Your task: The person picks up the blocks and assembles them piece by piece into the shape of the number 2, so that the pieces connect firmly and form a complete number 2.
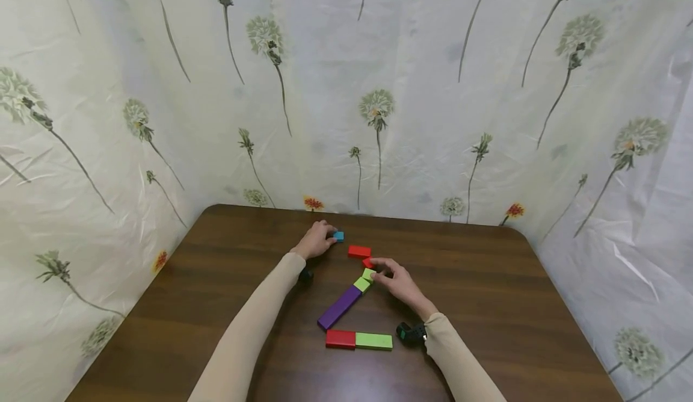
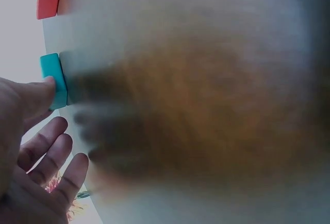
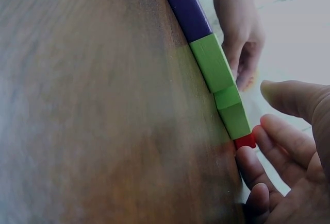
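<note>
Toward the far edge of the table, my left hand (image 1: 316, 241) holds a small blue block (image 1: 338, 236) between thumb and index finger. In the left wrist view the thumb lies on this blue block (image 2: 55, 80), and the other fingers extend below it. My right hand (image 1: 399, 280) hovers by the bend of the row, fingertips right at a small red block (image 1: 368, 263). Its thumb stands apart from the fingers in the right wrist view, near two green blocks (image 3: 211, 62). These two adjoin a long purple block (image 1: 339, 307). A red rectangular block (image 1: 360, 251) lies between the hands.
Nearer the front, a red block (image 1: 340, 339) and a longer green block (image 1: 373, 342) lie end to end, below the purple block's lower end. A dark wristband device (image 1: 410, 333) is on the right wrist. A floral curtain (image 1: 411, 149) hangs behind the brown wooden table (image 1: 487, 306).
</note>
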The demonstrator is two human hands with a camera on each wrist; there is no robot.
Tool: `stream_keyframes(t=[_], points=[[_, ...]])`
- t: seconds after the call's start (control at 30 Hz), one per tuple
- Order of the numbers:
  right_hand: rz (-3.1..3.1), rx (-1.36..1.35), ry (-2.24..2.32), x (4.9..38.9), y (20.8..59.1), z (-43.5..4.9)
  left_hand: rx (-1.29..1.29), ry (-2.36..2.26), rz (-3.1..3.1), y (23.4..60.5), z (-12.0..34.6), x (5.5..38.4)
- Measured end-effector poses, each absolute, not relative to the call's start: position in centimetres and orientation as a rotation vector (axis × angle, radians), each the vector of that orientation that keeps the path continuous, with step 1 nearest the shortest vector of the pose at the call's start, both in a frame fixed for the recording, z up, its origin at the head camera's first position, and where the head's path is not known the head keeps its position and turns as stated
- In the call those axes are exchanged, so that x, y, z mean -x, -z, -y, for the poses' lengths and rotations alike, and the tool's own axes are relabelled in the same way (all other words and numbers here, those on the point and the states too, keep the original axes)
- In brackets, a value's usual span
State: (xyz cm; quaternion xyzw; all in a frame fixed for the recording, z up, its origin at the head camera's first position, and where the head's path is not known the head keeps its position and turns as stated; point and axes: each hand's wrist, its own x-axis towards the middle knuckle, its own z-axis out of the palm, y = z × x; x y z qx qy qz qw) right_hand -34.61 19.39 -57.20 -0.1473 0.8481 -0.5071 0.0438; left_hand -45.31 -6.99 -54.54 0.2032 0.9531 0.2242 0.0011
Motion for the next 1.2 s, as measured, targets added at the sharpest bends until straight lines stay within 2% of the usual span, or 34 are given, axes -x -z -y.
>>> stream_keyframes(t=[0.27, 0.37, 0.6, 1.2], points=[[-2.606, 0.449, 1.543, 34.7, 57.4, -19.6, -0.665, -0.75, -2.955, 55.0, 7.1, 44.2], [-2.587, 0.465, 1.542, 34.0, 56.2, -19.4, -0.693, -0.759, -2.946, 55.2, 7.1, 43.8], [-2.596, 0.45, 1.533, 34.9, 57.6, -19.6, -0.734, -0.775, -2.923, 55.2, 7.2, 43.0], [-2.573, 0.466, 1.547, 34.8, 57.3, -19.3, -0.78, -0.78, -2.901, 54.7, 7.4, 42.0]])
